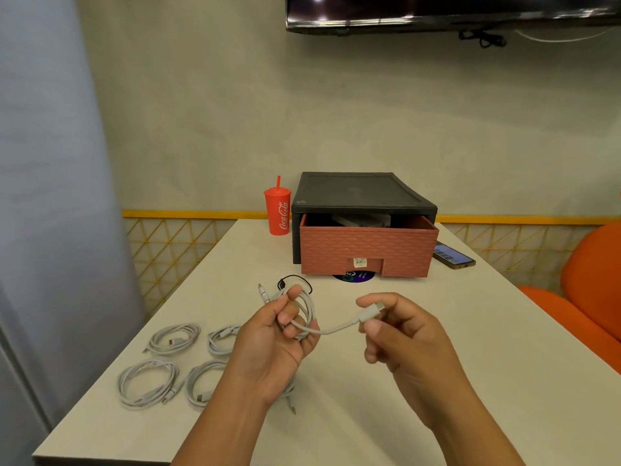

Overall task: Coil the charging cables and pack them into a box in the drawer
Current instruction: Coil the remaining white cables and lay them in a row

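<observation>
Charging cable: left hand is gripping its coil, right hand is pinching its plug. Coca-Cola cup is standing beside drawer.

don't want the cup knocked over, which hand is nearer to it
Left. The left hand sits straight in front of the cup, toward the person; the right hand is farther off to the right. Both hold the cable.
</observation>
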